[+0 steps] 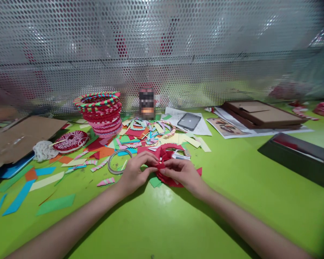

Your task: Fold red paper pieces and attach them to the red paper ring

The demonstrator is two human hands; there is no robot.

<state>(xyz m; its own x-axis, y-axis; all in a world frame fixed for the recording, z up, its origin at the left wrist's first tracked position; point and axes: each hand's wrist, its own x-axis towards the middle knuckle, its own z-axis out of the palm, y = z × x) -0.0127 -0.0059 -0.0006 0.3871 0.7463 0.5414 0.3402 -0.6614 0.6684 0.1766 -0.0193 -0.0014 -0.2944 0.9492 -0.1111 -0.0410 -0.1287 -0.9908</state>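
Between my fingertips is a small red paper strip (161, 166), pinched from both sides. My left hand (139, 168) closes on its left end with thumb and fingers. My right hand (184, 174) grips the other end the same way. Beneath and behind the hands lie more red folded paper pieces (167, 151), partly hidden by my right hand. Just left of my left hand rests a grey ring-shaped roll (120, 162). A pink and white folded strip (106, 182) lies on the green table (162, 223) further left.
Paper scraps (148, 133) are heaped behind my hands, beside a stack of folded-paper rings (104, 115). White yarn (44, 150) and a red-white disc (71, 141) sit left. A tablet (189, 121) lies on printed sheets. At right are brown frames (264, 113) and a dark box (299, 158).
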